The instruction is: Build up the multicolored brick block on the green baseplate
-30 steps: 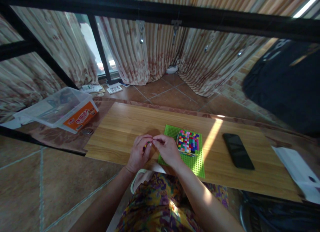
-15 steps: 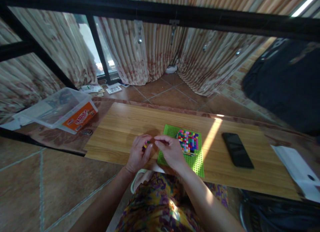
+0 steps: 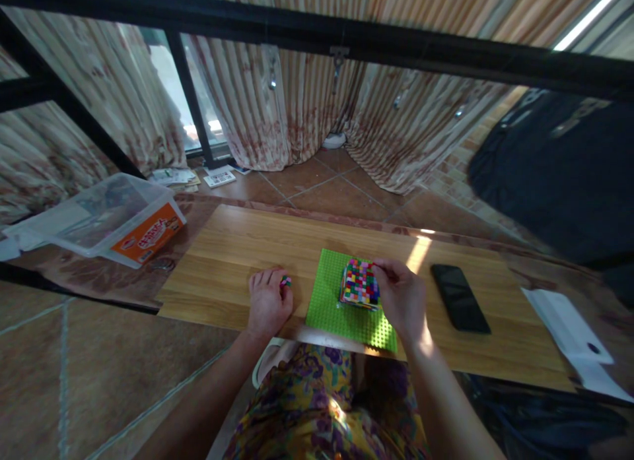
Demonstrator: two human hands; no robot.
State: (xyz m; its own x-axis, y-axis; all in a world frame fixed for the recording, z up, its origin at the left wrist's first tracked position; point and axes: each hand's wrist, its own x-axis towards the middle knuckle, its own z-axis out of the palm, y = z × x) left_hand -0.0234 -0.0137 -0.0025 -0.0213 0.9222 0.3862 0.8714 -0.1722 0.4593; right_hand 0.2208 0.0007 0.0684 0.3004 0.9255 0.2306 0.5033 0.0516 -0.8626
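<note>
From my remote seat, I see the left hand (image 3: 267, 300) just left of the frame's lower centre, resting on a wooden board (image 3: 238, 249). Its fingers are curled in, with a few small coloured bricks (image 3: 286, 282) gripped at the thumb and forefinger. The right hand (image 3: 405, 301), right of centre, has its thumb and fingertips drawn together at the upper right edge of a multicoloured brick block (image 3: 359, 282). I cannot tell whether a piece is pinched between them.

The block sits on a bright green baseplate (image 3: 324, 301) in the lower centre of the frame, between the hands. The right hand hides the block's right edge and part of the plate from me.

Just right of that hand, a black phone (image 3: 459, 297) lies on the board. White packaging (image 3: 564, 328) is at lower right. A clear plastic box (image 3: 113, 216) with an orange label is at middle left, well apart. A black bar (image 3: 297, 34) crosses the top of the frame before striped curtains (image 3: 297, 110).
</note>
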